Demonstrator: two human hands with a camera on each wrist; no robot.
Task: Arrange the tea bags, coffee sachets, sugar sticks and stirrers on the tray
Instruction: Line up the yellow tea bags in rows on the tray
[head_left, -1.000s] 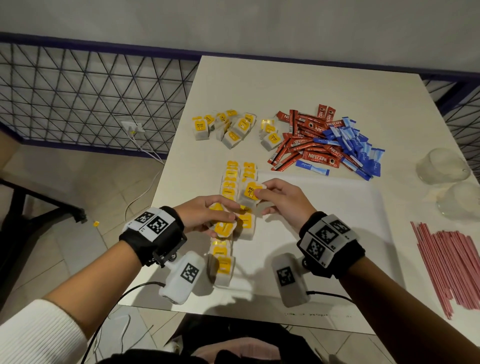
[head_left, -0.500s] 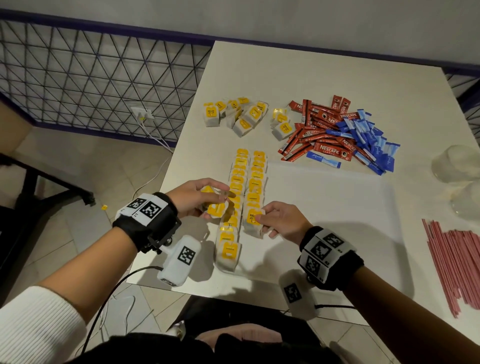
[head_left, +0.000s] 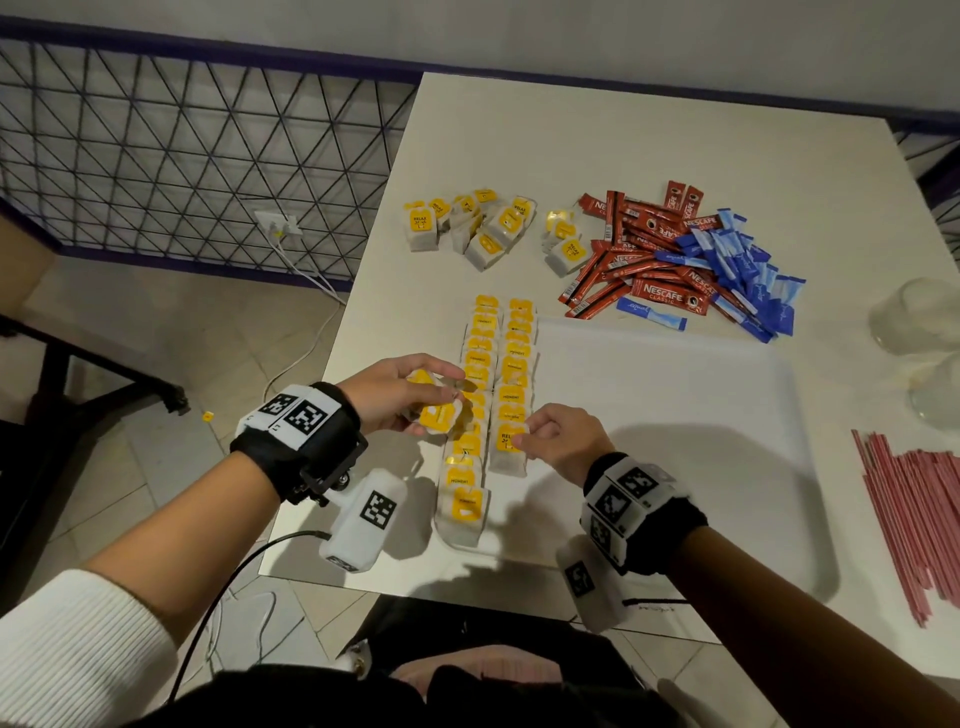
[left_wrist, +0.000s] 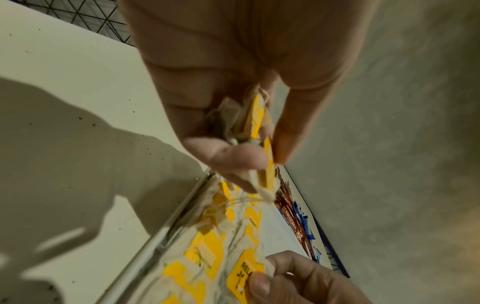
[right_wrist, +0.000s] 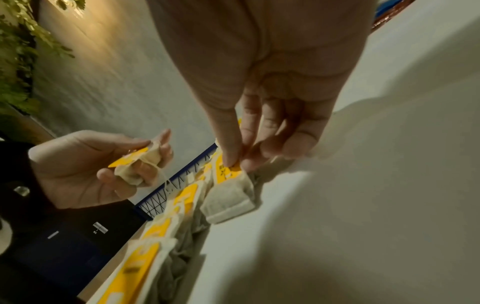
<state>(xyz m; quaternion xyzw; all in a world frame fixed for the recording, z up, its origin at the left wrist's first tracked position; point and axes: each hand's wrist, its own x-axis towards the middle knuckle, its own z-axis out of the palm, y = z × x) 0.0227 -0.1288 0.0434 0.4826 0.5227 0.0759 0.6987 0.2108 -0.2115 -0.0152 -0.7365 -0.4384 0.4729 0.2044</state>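
Observation:
Two rows of yellow-tagged tea bags (head_left: 498, 364) lie along the left side of the white tray (head_left: 701, 426). My right hand (head_left: 550, 441) pinches the yellow tag of the nearest tea bag (head_left: 506, 449) (right_wrist: 228, 193) in the right row, which lies on the tray. My left hand (head_left: 400, 395) grips a small bunch of tea bags (head_left: 436, 410) (left_wrist: 257, 131) just above the left row. Loose tea bags (head_left: 478, 223), red coffee sachets (head_left: 639, 249) and blue sugar sticks (head_left: 743, 270) lie in heaps beyond the tray. Pink stirrers (head_left: 914, 514) lie at the right.
Two clear glass cups (head_left: 914, 317) stand at the table's right edge, above the stirrers. A wire mesh fence (head_left: 182, 145) and tiled floor lie left of the table. The tray's middle and right part is bare.
My right hand has come down and toward me, setting its tea bag at the near end of the right row. My left hand has drawn slightly left with its bunch.

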